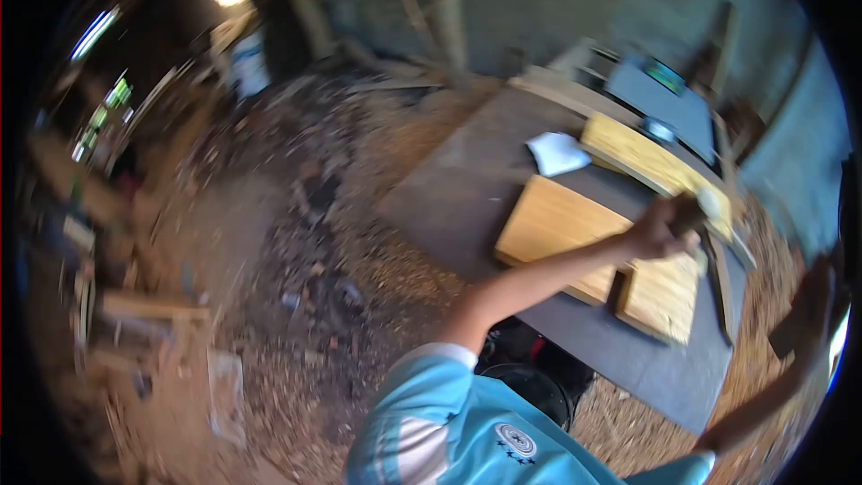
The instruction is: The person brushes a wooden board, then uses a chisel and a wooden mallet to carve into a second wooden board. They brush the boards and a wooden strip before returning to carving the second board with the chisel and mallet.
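Note:
My left hand point(664, 232) is closed round a short dark handle-like piece with a whitish rounded end point(709, 203), held over the table. Below and beside it lie a wide pale wooden board point(561, 226) and a smaller wooden block point(662, 298). A long yellowish wooden piece point(624, 151) lies just behind the hand. Out at the right edge, my right hand point(813, 292) is raised beyond the table, smeared by motion; a brown shape shows by it, and I cannot tell whether the hand grips it.
The dark tabletop point(440, 184) also bears a white paper or cloth point(557, 154), a small shiny round object point(658, 129) and a grey flat panel point(669, 99). A thin wooden strip point(721, 287) lies near the right edge. Wood chips and scraps point(395, 260) cover the floor.

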Motion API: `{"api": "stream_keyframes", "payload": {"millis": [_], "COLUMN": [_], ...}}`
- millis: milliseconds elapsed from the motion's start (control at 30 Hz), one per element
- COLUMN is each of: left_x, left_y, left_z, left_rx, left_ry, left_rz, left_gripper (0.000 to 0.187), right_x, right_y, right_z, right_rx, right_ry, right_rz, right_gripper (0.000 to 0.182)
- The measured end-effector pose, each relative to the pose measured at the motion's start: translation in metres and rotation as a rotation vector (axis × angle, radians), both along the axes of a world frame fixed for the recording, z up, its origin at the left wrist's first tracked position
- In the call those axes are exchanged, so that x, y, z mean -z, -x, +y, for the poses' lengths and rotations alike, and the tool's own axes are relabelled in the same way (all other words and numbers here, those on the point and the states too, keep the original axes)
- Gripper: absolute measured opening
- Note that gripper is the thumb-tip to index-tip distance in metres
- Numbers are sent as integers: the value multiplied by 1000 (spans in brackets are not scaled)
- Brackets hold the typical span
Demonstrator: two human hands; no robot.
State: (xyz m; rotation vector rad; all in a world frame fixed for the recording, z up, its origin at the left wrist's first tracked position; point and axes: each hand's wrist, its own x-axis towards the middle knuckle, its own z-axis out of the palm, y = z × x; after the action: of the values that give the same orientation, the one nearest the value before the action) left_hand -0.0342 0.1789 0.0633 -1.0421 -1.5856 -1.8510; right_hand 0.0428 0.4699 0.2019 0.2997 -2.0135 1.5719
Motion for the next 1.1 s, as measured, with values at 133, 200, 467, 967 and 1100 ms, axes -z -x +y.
{"api": "stream_keyframes", "payload": {"millis": [133, 200, 467, 967, 1100], "left_x": [-12, -8, -9, -11, -23], "left_y": [-8, -7, -7, -8, 5], "left_z": [-4, -3, -2, -2, -5], "left_rx": [76, -84, -75, 5, 319], "left_ry": [-39, -3, -24, -11, -32], "left_rz": [-50, 38, -7, -146, -316], "left_gripper": [35, 33, 33, 39, 43], "right_x": [1, 18, 18, -1, 4], "right_y": [0, -9, -12, -31, -29], "right_z": [-43, -79, -98, -130, -124], "right_rx": [-195, -319, -405, -409, -350], "right_ry": [-296, -480, -654, -557, -583], "right_rz": [18, -22, -114, -206, -238], "right_gripper": [48, 52, 69, 81, 75]}}
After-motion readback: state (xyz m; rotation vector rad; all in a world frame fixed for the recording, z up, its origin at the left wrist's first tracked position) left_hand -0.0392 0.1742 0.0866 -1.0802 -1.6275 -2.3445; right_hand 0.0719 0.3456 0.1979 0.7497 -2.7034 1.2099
